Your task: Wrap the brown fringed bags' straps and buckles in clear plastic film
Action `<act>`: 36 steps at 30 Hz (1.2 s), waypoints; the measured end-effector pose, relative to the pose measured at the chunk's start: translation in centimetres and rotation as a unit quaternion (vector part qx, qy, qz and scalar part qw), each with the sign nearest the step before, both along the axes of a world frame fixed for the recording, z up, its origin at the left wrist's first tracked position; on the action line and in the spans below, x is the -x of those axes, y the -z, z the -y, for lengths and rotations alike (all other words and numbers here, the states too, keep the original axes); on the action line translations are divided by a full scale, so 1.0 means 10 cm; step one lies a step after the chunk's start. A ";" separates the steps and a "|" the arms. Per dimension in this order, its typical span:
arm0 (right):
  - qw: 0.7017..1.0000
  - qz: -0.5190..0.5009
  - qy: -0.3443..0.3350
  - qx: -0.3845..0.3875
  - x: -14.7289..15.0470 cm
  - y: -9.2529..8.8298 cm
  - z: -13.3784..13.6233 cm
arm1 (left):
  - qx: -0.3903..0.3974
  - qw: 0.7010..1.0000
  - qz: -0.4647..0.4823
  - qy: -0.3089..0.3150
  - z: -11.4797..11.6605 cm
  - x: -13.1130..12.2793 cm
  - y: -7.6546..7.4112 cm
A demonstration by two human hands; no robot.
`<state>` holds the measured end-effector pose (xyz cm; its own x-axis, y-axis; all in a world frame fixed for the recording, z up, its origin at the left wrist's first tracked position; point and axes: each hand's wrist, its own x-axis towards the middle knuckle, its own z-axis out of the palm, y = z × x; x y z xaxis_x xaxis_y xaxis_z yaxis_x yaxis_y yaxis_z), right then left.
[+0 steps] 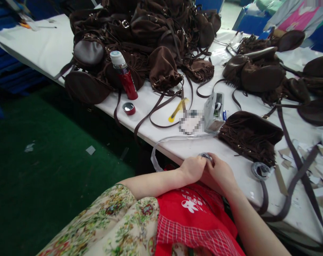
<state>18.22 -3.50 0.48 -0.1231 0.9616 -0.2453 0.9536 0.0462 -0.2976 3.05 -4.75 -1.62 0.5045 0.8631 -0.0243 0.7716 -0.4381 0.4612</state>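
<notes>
My left hand [194, 168] and my right hand [220, 172] meet at the table's near edge, above the red apron [196, 213]. Between their closed fingers is a small, dark, shiny item [205, 155], too small to name. Just beyond the hands, a clear plastic strip [174, 138] runs along the table edge and hangs down. A dark brown fringed bag [250, 135] lies to the right of the hands, and a grey box [214, 113] stands behind them.
Brown bags form a big pile [151, 28] at the back. A red bottle [127, 80], a tape roll [129, 108] and a yellow tool [176, 112] are on the white table [46, 39]. Straps loop over the right edge near paper scraps [314, 167]. Another person [297, 16] is at the back right.
</notes>
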 end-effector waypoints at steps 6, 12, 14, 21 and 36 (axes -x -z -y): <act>1.000 -0.011 -0.008 0.003 0.06 0.02 0.02 | -0.039 0.998 -0.023 0.034 0.06 0.18 -0.04; 0.974 -0.066 -0.211 0.060 -0.15 0.00 -0.33 | -0.109 0.986 -0.081 0.099 0.09 0.52 -0.10; 0.958 -0.095 -0.261 0.074 -0.18 -0.01 -0.41 | -0.113 0.984 -0.068 0.117 0.09 0.50 -0.09; 0.998 0.010 -0.055 0.023 0.06 -0.04 -0.15 | -0.048 0.997 -0.042 0.042 0.12 0.13 0.03; 0.999 0.011 -0.034 0.030 0.07 -0.02 -0.13 | -0.090 0.985 -0.139 0.052 0.12 0.69 -0.05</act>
<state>17.54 -2.18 0.65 -0.1820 0.9348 -0.3049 0.9553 0.0946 -0.2800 -3.81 -5.99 -1.17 0.5857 0.8101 -0.0254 0.8039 -0.5766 0.1461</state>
